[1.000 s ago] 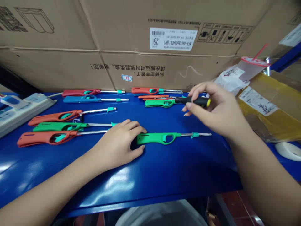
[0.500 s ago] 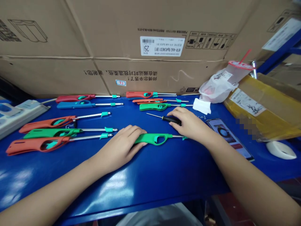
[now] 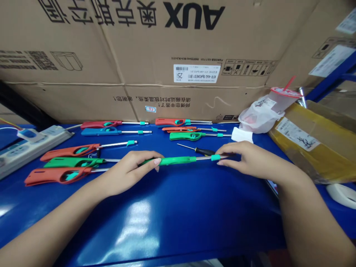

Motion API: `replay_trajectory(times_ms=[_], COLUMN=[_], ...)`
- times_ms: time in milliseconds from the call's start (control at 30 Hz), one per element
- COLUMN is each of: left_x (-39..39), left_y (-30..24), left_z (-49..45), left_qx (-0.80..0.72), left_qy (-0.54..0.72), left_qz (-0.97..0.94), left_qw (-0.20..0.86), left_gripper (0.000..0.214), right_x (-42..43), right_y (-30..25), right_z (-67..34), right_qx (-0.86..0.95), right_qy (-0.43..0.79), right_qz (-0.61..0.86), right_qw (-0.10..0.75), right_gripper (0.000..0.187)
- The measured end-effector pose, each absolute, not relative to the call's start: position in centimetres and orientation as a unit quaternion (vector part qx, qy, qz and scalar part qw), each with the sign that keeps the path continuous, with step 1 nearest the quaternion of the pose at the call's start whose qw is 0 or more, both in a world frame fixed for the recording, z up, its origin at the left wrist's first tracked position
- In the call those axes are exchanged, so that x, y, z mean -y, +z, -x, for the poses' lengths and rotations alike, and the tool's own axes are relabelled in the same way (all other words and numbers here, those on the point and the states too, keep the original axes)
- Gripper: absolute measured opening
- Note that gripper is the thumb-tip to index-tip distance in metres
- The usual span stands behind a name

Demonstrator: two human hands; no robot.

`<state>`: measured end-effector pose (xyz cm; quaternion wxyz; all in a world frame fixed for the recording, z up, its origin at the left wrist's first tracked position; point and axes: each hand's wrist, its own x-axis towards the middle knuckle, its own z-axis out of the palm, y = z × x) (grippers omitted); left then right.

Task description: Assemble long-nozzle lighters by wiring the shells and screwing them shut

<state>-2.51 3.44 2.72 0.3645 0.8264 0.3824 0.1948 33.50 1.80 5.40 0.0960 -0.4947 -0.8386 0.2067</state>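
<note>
A green long-nosed lighter [image 3: 178,160] is lifted a little above the blue table [image 3: 178,218], turned on its edge. My left hand [image 3: 130,170] is closed around its handle end. My right hand [image 3: 247,159] pinches the metal tube near the teal collar [image 3: 214,158]. A black-handled screwdriver [image 3: 198,150] lies on the table just behind the lighter, close to my right fingers.
Several red, green and blue lighters [image 3: 69,163] lie to the left and at the back [image 3: 186,129]. Large cardboard boxes [image 3: 139,74] wall the far side. A power strip [image 3: 25,148] sits left; a plastic bag [image 3: 258,115], a yellow parcel [image 3: 314,148] and a white tape roll [image 3: 342,193] sit right.
My right hand put the screwdriver down on the table and took hold of the lighter's tube. Both hands raised the green lighter and turned it on edge. The view tilted up.
</note>
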Motion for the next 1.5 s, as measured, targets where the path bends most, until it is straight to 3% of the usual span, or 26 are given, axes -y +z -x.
replay_trajectory(times_ms=[233,500,700,1000,1500], left_x=[-2.8,-2.3,-2.2,-1.9,-1.7], left_y=[2.3,1.6,1.5,1.3,1.4], left_z=[2.1,1.0,0.5,0.3,0.5], left_qx=[-0.407,-0.431,-0.459,-0.463,-0.456], left_qy=[0.198,0.186,0.198,0.171,0.182], left_qz=[-0.762,-0.722,-0.714,-0.698,-0.664], left_qw=[0.464,0.508,0.491,0.519,0.564], left_gripper=[0.047,0.052,0.043,0.052,0.053], right_x=[-1.5,-1.4,-1.3,-1.2,-1.0], right_y=[5.4,3.8,3.5,2.3,1.3], right_z=[-32.4,-30.2,-29.4,-28.4,-27.7], right_qx=[0.855,0.875,0.881,0.907,0.917], right_qy=[0.205,0.199,0.195,0.151,0.086], right_qz=[0.464,0.433,0.419,0.389,0.37], right_qw=[0.102,0.086,0.099,0.058,0.121], right_gripper=[0.032,0.028,0.028,0.028,0.029])
